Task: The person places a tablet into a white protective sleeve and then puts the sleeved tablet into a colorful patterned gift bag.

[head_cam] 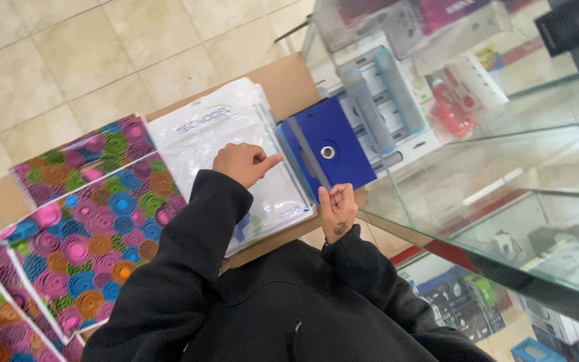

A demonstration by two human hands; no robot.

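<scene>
My left hand (242, 163) lies on a stack of white, clear-plastic-wrapped packages (216, 124). Its fingers are curled and the index finger points right toward a blue tablet case (336, 161) with a round hole in its middle. My right hand (336, 206) hovers just below that blue case, palm up, fingers curled into a loose fist with nothing visible inside it. A small tattoo shows on its wrist. Both arms wear black sleeves. The packages and the blue case stand in a brown cardboard box (289, 77).
Several cases with a colourful spiral pattern (92, 228) fill the left side. A glass display cabinet (504, 167) with boxed goods on its shelves rises at the right, its edge close to my right hand. Beige floor tiles (68, 47) lie beyond the box.
</scene>
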